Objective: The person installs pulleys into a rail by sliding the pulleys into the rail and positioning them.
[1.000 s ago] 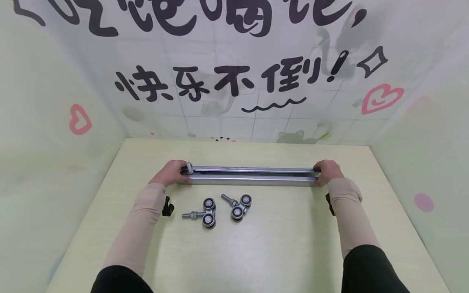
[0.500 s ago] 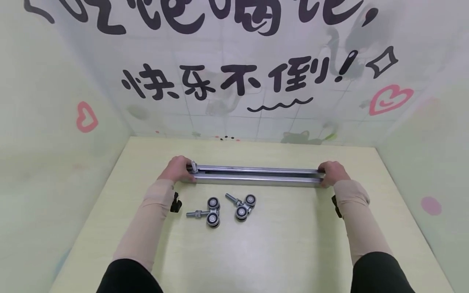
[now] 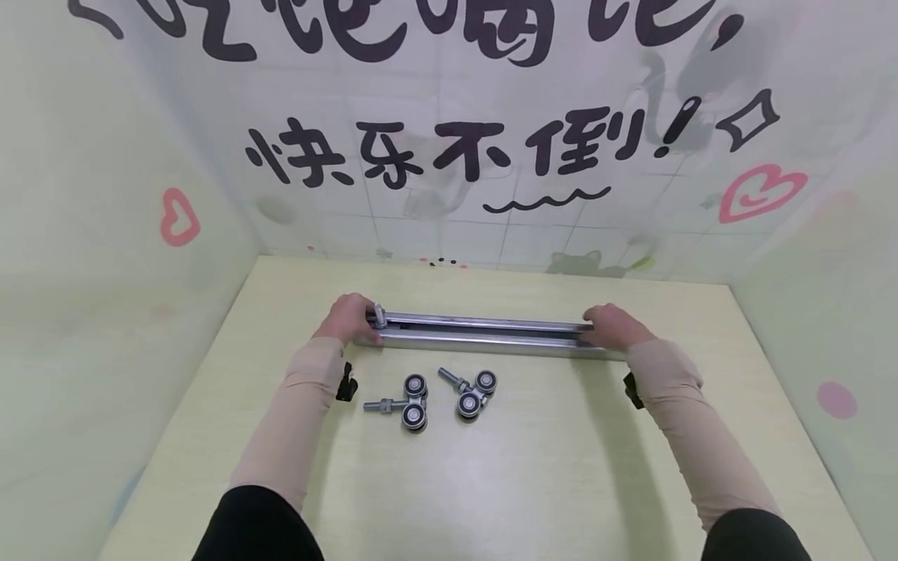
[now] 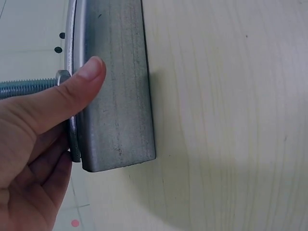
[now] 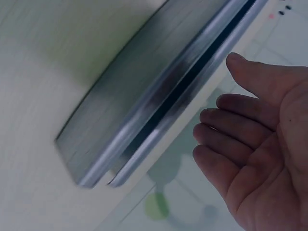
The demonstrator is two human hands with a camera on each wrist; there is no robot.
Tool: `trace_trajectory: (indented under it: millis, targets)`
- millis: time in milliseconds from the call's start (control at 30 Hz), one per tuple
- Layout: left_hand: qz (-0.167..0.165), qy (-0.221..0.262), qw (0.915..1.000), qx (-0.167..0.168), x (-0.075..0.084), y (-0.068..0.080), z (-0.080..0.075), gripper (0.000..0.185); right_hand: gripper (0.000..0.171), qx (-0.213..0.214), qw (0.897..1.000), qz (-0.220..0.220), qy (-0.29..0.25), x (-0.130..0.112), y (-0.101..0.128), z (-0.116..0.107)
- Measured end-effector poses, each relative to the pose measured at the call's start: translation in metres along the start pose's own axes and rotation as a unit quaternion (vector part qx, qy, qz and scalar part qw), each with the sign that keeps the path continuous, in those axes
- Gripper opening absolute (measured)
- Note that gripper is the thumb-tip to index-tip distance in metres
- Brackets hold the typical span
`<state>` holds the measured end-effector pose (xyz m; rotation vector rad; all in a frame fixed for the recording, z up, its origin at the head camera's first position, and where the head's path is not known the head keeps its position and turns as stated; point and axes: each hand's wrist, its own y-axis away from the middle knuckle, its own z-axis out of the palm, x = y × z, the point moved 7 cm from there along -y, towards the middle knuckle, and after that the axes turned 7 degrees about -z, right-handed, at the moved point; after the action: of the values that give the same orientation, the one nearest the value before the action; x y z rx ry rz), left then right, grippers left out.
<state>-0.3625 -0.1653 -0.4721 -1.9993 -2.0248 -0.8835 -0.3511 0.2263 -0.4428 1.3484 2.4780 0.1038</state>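
Observation:
A slotted steel channel rail (image 3: 484, 343) lies crosswise on the table, its slot facing up. At its left end my left hand (image 3: 347, 318) grips it, thumb on the side (image 4: 118, 110) and fingers curled at the other side, in the left wrist view. Beside that thumb a threaded bolt (image 4: 29, 87) with a nut stands out of the slot; what it joins inside is hidden. Near the rail's right end my right hand (image 3: 613, 326) is off the rail, and the right wrist view shows its palm (image 5: 264, 183) holding nothing, fingers loosely bent.
Two roller trolleys, each with paired wheels and a threaded bolt, lie before the rail: one on the left (image 3: 415, 400), one on the right (image 3: 477, 393). Printed sheets (image 3: 435, 226) wall the table (image 3: 477, 483) at the back and both sides.
My right hand has let go of the rail's right end and moved inward and up from it. My left hand keeps its grip. The whole view has shifted slightly.

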Motion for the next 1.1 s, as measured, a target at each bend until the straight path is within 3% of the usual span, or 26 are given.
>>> trace_trajectory:
  millis: [133, 233, 400, 567, 700, 1100]
  targets:
    - [0.001, 0.008, 1.0, 0.001, 0.001, 0.0, -0.001, 0.038, 0.027, 0.021, 0.998, -0.054, -0.023, -0.045, -0.015, -0.006]
    - [-0.002, 0.014, 0.9999, -0.003, 0.001, 0.0, -0.002, 0.037, 0.02, 0.04, 0.993, -0.103, -0.051, -0.08, -0.025, -0.006]
    - [-0.01, 0.018, 0.9998, -0.008, 0.001, 0.0, -0.002, 0.038, 0.016, 0.043, 0.981, -0.167, -0.09, -0.133, -0.039, 0.008]
    - [-0.011, 0.022, 0.9997, -0.005, 0.0, -0.001, -0.001, 0.038, 0.01, 0.04, 0.972, -0.217, -0.081, -0.174, -0.051, 0.025]
    - [-0.005, 0.023, 0.9997, -0.005, -0.001, -0.002, 0.001, 0.037, 0.01, 0.015, 0.972, -0.223, -0.074, -0.189, -0.063, 0.041]
    - [-0.005, 0.019, 0.9998, -0.005, 0.002, -0.001, -0.001, 0.038, 0.015, -0.015, 0.984, -0.168, -0.049, -0.198, -0.084, 0.072]
